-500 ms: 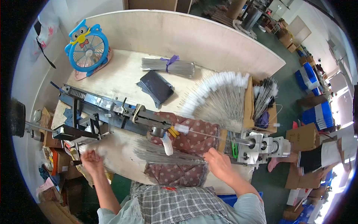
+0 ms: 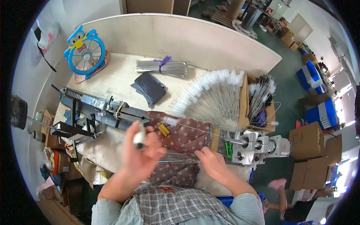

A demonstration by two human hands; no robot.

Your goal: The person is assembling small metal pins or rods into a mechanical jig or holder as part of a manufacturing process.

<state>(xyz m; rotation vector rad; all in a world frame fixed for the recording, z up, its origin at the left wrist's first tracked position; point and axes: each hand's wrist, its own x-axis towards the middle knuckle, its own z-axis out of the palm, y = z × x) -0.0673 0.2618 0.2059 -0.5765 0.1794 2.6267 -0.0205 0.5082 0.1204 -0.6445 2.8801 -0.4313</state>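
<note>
My left hand [image 2: 144, 152] is closed round the white-wrapped handle [image 2: 139, 139] of a lever on the long metal machine [image 2: 99, 107]. The handle's dark end points toward me. Over the bench's near middle, my right hand [image 2: 210, 160] pinches the right ends of thin metal wires [image 2: 180, 158]; its fingertips partly hide them. Just beyond, a small white-bristled brush [image 2: 170, 120] sits on a thin twisted wire stem that runs right toward the metal spindle [image 2: 236, 141]. A brown dotted quilted cloth [image 2: 187, 135] lies beneath these things.
Many finished white brushes [image 2: 213, 95] lie fanned out beside a cardboard box [image 2: 243, 108] holding more. A wire bundle with a purple tie [image 2: 161, 67], a dark flat object [image 2: 149, 89] and a blue fan [image 2: 86, 54] stand farther back. A yellow piece [image 2: 164, 129] lies on the cloth.
My left hand has come from the left side of the bench to the lever handle and closed on it. The handle has swung left. My right hand stays at the wires.
</note>
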